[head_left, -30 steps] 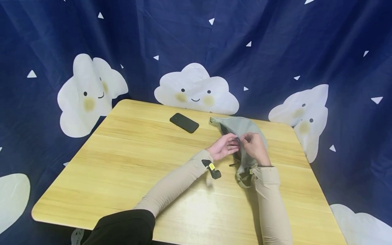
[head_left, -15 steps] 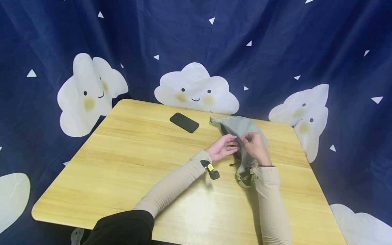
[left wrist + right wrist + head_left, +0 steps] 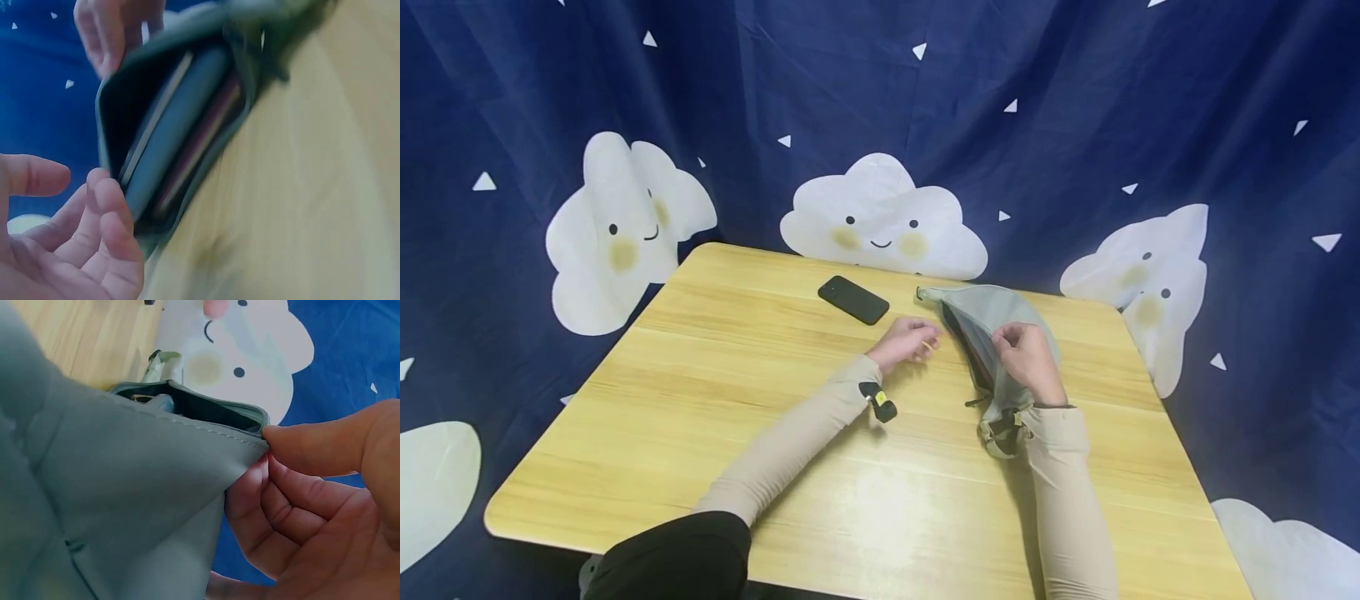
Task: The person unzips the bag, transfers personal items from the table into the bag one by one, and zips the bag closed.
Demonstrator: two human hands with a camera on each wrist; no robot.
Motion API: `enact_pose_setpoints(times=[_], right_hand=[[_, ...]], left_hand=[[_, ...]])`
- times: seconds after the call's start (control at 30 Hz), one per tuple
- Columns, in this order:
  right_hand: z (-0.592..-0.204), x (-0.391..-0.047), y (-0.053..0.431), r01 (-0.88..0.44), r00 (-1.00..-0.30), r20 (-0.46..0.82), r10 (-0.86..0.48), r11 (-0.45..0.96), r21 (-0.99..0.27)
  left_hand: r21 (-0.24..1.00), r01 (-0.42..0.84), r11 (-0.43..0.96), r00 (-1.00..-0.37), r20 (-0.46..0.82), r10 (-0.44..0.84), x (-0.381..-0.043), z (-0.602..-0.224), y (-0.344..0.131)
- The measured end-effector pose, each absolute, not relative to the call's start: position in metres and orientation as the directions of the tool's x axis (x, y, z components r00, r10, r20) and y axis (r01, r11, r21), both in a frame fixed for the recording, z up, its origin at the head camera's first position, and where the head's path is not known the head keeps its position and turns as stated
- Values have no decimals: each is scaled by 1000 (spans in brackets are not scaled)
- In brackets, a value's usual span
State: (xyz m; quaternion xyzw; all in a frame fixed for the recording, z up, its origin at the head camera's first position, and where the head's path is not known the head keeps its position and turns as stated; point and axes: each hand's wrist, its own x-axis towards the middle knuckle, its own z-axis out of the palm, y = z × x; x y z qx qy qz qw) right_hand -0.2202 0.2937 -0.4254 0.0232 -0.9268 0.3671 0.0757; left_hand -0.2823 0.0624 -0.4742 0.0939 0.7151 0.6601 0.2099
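A grey bag point(image 3: 1000, 308) gapes, pinched at its rim.
The right hand point(image 3: 1028, 358) grips that rim; the left hand point(image 3: 910, 342) hovers near, fingers loosely curved, thumb apart. The bag sits toward the surface's point(image 3: 700, 375) far right, a phone point(image 3: 853, 300) beside it, a cloud-print curtain point(image 3: 850, 83) behind.

Grey-green bag point(image 3: 1000, 307), mouth gaping, on wooden table point(image 3: 685, 367).

The open bag point(image 3: 206, 31) holds slim items point(image 3: 178, 128) slanting side by side
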Motion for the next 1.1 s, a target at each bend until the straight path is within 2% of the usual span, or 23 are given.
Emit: enact_pose_setpoints(times=[0.17,0.33,0.77,1.1], right_hand=[[-423,-219,295,-98,-986,163,16,738,-667],[-421,-218,295,-96,-985,172,26,744,-661],[-422,-217,295,-104,-983,181,22,748,-655],[-424,-217,295,-102,-984,175,20,744,-660]], left_hand=[[949,10,315,-944,-95,315,-298,-465,31],[886,80,457,-973,-29,228,-316,-458,1],[790,63,610,-997,79,1,-358,-461,-54],[581,-83,810,-997,-50,-66,-371,-469,-69]])
